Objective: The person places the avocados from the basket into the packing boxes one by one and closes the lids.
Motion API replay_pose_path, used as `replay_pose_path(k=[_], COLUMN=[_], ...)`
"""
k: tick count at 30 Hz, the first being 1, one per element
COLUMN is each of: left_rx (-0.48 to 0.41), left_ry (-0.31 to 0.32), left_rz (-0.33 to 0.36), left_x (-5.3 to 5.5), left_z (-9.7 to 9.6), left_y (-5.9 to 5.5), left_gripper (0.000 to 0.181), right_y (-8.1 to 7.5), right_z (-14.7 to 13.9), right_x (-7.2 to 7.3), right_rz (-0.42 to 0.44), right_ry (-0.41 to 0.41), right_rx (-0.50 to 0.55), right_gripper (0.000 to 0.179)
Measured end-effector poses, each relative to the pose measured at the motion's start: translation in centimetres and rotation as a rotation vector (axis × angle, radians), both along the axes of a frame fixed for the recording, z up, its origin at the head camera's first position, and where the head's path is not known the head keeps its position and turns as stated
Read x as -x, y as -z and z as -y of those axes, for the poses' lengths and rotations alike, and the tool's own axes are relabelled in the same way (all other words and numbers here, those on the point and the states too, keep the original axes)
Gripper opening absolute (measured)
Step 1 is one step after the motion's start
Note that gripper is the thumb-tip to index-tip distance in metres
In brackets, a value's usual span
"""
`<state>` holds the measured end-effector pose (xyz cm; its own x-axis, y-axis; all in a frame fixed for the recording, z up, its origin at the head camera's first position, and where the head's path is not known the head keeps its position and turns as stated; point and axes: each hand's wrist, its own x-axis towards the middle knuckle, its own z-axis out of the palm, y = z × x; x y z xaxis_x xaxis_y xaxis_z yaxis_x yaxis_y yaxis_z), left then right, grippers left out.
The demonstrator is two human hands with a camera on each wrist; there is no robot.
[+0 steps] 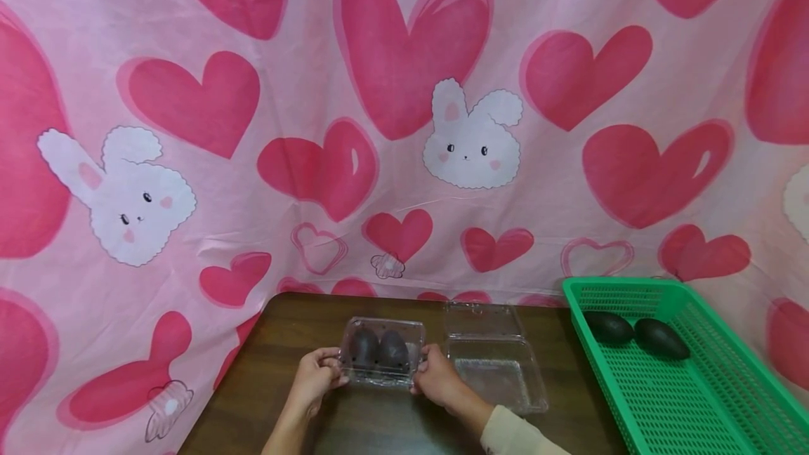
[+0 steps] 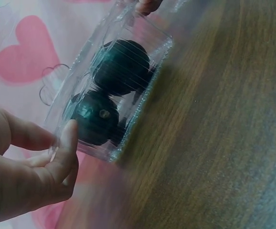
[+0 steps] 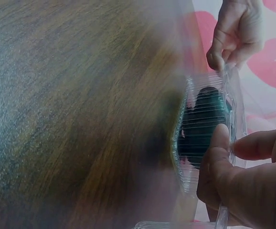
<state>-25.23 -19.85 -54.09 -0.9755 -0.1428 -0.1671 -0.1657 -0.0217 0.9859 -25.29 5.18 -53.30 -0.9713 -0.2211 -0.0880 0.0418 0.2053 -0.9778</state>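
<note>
A clear plastic clamshell box [image 1: 383,353] stands over the front middle of the table, with its lid down over two dark avocados [image 2: 120,67]. My left hand [image 1: 316,379] pinches the rim at its left end between thumb and fingers. At the other end my right hand [image 1: 439,378] grips the rim, thumb on the near side. One avocado turns its stem end [image 2: 104,114] toward the left wrist camera. In the right wrist view the ribbed wall partly blurs the dark avocados [image 3: 205,126].
A second clear clamshell [image 1: 496,374] lies unfolded on the brown table [image 1: 253,399], just right of my right hand. Farther right stands a green plastic basket [image 1: 673,399] with two dark avocados [image 1: 660,338] at its far end. A pink heart-print cloth [image 1: 404,181] hangs behind the table.
</note>
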Motion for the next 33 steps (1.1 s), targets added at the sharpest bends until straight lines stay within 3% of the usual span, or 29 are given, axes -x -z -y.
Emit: replay_pose_path(k=[7,14,19,24,26,29,33], left_rx=[0.03,0.09,0.234,0.461,0.513,0.557,0.544], left_ry=[-0.005,-0.021,-0.065,-0.171,-0.188,-0.197,-0.18], left_rz=[-0.021,-0.025,-0.059,-0.126,-0.157,-0.211,-0.27], left_x=[0.0,-0.1,-0.3,-0.4,-0.5,-0.7,-0.9], left_z=[0.1,0.0,0.2,0.3,0.1,-0.5,-1.8], left_y=[0.0,-0.4,-1.0,-2.2,-2.7,-3.5,-4.8], left_gripper=[0.044,0.043,0.042,0.035,0.032,0.03,0.031], right_y=[-0.4,-1.0,-2.6,-4.9,-5.6,-6.3,-7.2], right_z=[-0.3,-1.4,-3.1,-5.8,-7.0,-8.6,-10.7], right_x=[0.1,-0.5,-1.5,-2.4,-2.7,-3.3,-4.1], right_rz=[0.056,0.083,0.11,0.041,-0.012,-0.064,-0.107], right_ry=[-0.038,-0.12,-0.207,-0.257,-0.254,-0.229,-0.183], right_rx=[-0.007,0.059,0.08,0.056,0.034,0.018,-0.012], right_gripper=[0.061,0.071,0.071,0.068,0.064,0.059,0.055])
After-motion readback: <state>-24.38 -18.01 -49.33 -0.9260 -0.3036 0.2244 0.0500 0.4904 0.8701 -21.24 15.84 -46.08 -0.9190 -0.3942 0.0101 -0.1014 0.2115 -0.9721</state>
